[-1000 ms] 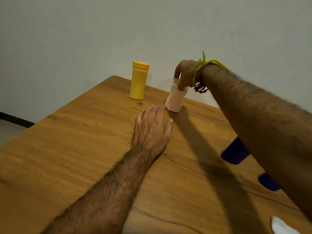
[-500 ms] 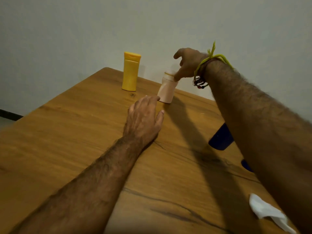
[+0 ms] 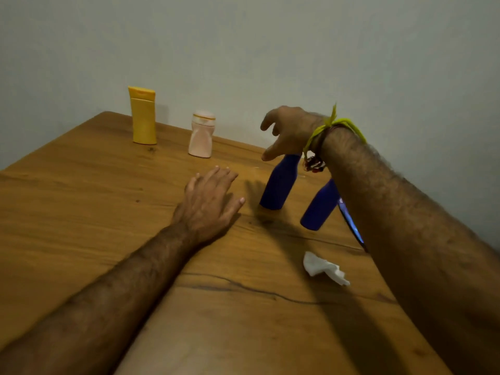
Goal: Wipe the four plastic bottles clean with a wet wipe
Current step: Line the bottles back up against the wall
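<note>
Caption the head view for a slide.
Right hand hovers open above a blue bottle; left hand flat on table, wipe lying unused.

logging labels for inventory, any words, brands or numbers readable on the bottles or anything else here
None readable.
Yellow bottle: no print visible.
Pink bottle: no print visible.
Two blue bottles: no print visible.
Phone: seen edge-on, screen unreadable.

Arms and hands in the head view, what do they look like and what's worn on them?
Both forearms are bare and hairy, no sleeves in view. The right hand has a yellow-green thread tied round the wrist, beside a darker beaded band with hanging ends. The left hand wears nothing.
</note>
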